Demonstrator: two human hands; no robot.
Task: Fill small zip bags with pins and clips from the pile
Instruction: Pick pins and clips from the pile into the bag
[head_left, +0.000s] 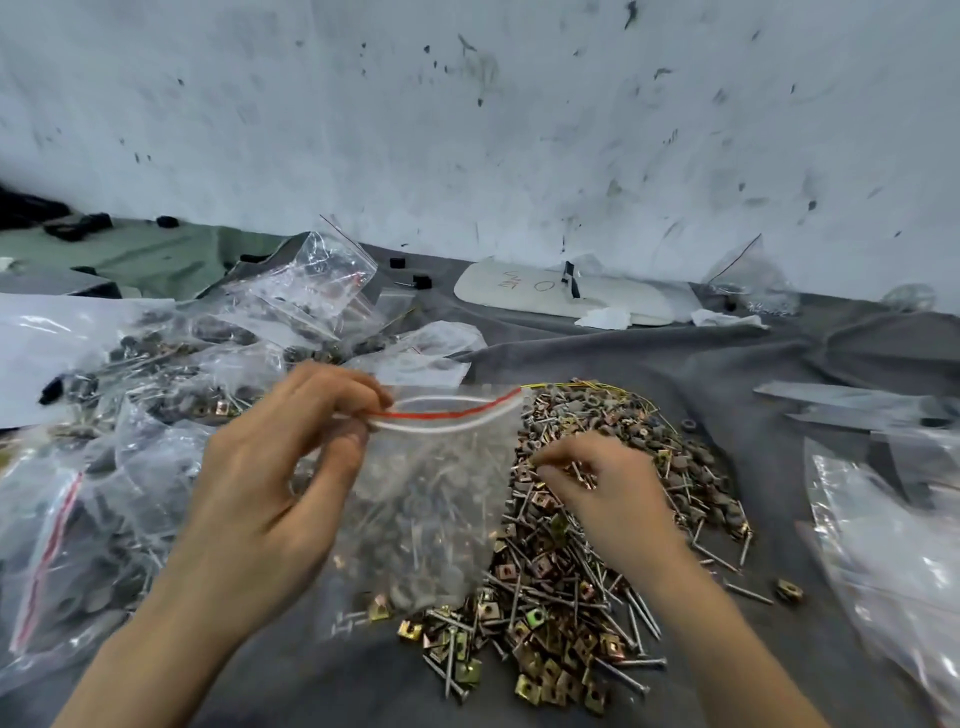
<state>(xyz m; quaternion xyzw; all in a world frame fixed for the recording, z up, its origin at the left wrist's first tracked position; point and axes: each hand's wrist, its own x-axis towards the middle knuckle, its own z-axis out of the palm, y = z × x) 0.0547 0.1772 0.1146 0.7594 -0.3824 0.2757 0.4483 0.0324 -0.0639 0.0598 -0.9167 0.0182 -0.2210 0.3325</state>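
Near centre, on grey cloth (727, 364): loose pile (566, 587) of steel pins and square brass clips, with darker round pieces at its far end. Thin yellow wire (597, 386) along the far edge of the pile. One stray clip (789, 590) on the cloth, apart from the pile on its right.

Held up just left of the pile: small clear zip bag (431, 499), red-striped mouth open towards the far side. Already partly filled with pins and dark pieces. Lower edge down at the cloth, touching the near-left fringe of the pile.

Left hand (270, 493): grasping the bag at the left corner of its mouth, thumb and fingers pinched on the rim.

Right hand (608, 499): palm down on top of the pile, fingertips bunched. Seemingly pinching a brass clip (584, 479), though blurred there.

Left side: heap of filled bags (156, 374), several with red zip strips, spread from far to near.

Right edge: more clear plastic bags (883, 545), lying flat, with grey strips (841, 397) just beyond them.

Far side, against the scuffed white wall (467, 130): white tray (519, 291) with handwriting on it, torn paper scraps (608, 317) beside it, a few small black parts (422, 282) nearby.

Far left: green cloth (156, 254).
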